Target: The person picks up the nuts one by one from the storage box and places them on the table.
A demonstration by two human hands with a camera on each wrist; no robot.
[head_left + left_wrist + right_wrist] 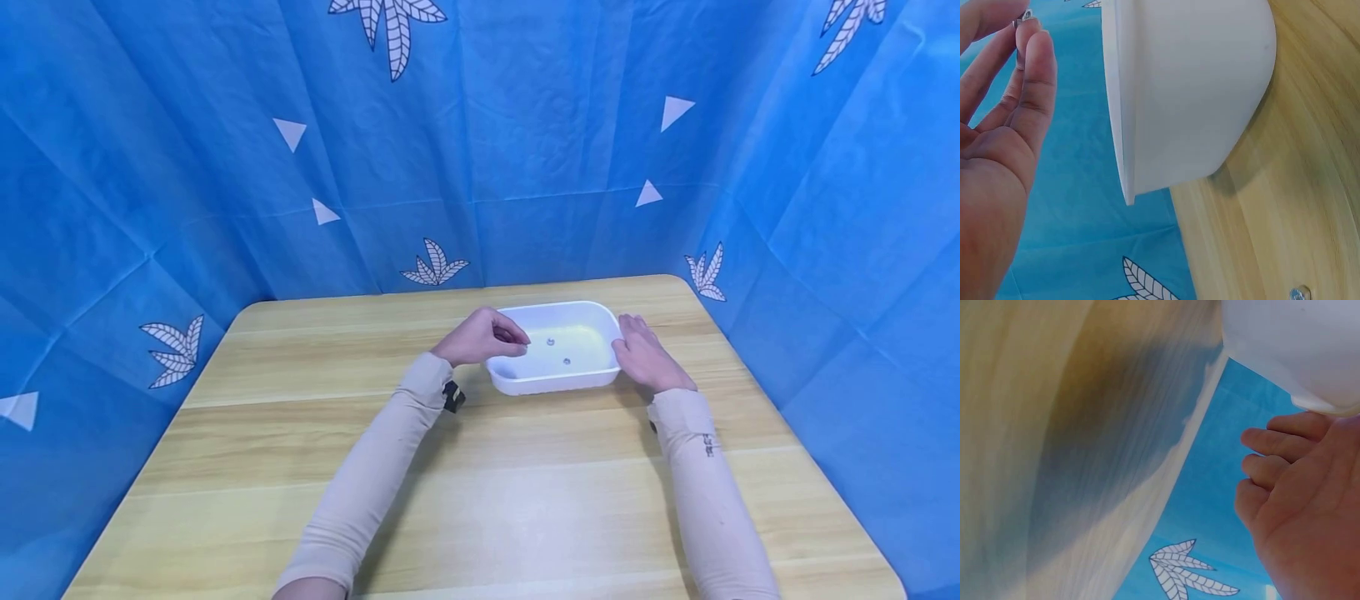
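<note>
A white plastic basin (558, 385) with rounded corners stands on the table. Inside it lie two small silvery pieces (551, 342), too small to identify. My left hand (483, 336) is over the basin's left end, and its thumb and fingertips pinch a small shiny metal piece (1024, 17) whose exact kind I cannot tell. At the opposite end, my right hand (643, 354) grips the basin's rim, thumb on top. From the right wrist view, the other fingers (1279, 445) lie loosely bent beneath the rim. The left wrist view looks at the basin's outer wall.
Another small metal piece (1299, 292) lies on the wood-grain table (480, 492), seen at the bottom of the left wrist view. A blue curtain (525, 167) with leaf and triangle prints surrounds the table's back and sides.
</note>
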